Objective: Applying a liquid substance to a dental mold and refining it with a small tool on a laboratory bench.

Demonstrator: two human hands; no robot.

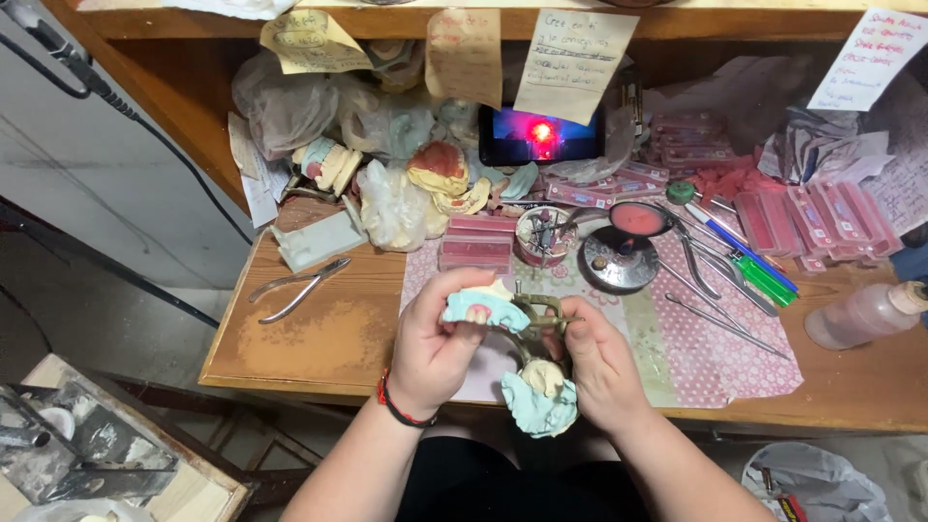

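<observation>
My left hand (435, 343) is curled shut around the upper pale blue plaster dental cast (480, 307), thumb pressed on its near face and fingers wrapped behind it. That cast sits on the top arm of a small brass-coloured hinged metal articulator (541, 317), which I hold over the near edge of the wooden workbench (329, 338). My right hand (599, 362), at three o'clock from the left, pinches the articulator's frame between thumb and fingertips. The lower pale blue plaster cast with a cream-coloured centre (539, 396) hangs at six o'clock from the frame, just beside my right palm; whether it touches, I cannot tell.

At twelve o'clock from my hands a round metal spirit burner with a red wax dish (623, 246) stands on a pink dotted paper mat (715, 338). A flat pink block of wax sheets (476, 242) lies at eleven o'clock. Silver metal pliers (298, 286) rest at nine o'clock, well apart. Green and blue pens (754, 266) lie at two o'clock, and a clear plastic bottle with a cork-coloured stopper (865, 314) lies on its side at three o'clock.
</observation>
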